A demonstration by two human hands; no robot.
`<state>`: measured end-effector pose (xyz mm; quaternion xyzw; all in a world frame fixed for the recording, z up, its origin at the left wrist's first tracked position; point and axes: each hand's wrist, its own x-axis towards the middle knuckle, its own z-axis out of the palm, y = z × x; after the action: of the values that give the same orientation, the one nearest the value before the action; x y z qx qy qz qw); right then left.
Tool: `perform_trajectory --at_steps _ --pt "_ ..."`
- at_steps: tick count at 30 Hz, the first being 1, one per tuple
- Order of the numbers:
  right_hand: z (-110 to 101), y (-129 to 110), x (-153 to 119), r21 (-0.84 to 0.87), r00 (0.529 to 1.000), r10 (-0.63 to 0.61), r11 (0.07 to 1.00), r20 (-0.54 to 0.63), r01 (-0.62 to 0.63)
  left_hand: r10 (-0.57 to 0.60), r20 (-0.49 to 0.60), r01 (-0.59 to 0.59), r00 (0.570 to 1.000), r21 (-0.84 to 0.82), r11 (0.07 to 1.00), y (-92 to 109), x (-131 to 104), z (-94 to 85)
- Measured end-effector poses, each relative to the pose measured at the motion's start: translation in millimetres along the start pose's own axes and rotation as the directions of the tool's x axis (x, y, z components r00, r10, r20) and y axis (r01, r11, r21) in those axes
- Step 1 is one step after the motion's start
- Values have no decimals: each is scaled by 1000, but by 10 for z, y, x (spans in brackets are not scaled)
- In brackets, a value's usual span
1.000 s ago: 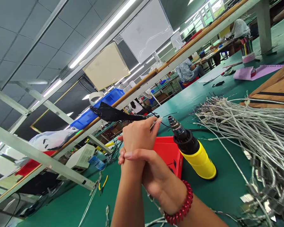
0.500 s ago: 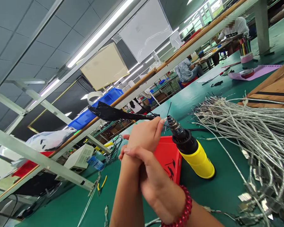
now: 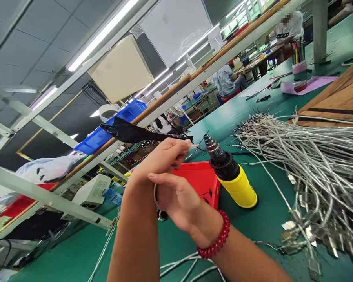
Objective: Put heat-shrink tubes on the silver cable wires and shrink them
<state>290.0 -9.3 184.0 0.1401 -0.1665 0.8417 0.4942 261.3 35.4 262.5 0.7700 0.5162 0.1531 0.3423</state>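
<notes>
Near the nozzle of a yellow and black heat gun [image 3: 238, 186], my left hand [image 3: 172, 154] pinches a thin cable end [image 3: 195, 146]. The gun stands with its nozzle pointing up. My right hand [image 3: 179, 199], with a red coiled band at the wrist, is beside my left wrist, its thumb extended and its other fingers partly hidden. A silver cable [image 3: 155, 196] curves along its palm side, and a small metal connector [image 3: 162, 214] hangs below. Behind the hands lies a red tray [image 3: 194, 172] with small black pieces.
A large heap of silver cables [image 3: 312, 156] covers the right side, beside a wooden board [image 3: 338, 100]. More cables [image 3: 191, 260] lie at the front. A shelf rail [image 3: 176, 92] crosses behind, with a black plastic wrap [image 3: 135, 131] and blue bin [image 3: 114, 125]. People sit farther back.
My left hand has turned, with its fingers more curled. My right hand has opened away from the left forearm, exposing the cable and connector. The whole view has shifted slightly.
</notes>
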Motion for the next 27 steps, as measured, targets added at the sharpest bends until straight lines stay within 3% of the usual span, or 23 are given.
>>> perform_trajectory --at_steps 3,11,21,27 --pt "-23 -31 24 84 995 -27 996 101 18 20 29 -21 999 31 999 20 20 -19" --pt "-16 -7 3 34 981 -39 999 192 33 -34 -91 50 995 182 982 48 -19 6" --pt "-50 73 26 88 988 -24 996 156 11 2 -234 86 972 366 927 13 -45 32" --pt "18 38 -26 132 988 79 987 134 -97 60 -290 94 955 489 867 72 -79 25"
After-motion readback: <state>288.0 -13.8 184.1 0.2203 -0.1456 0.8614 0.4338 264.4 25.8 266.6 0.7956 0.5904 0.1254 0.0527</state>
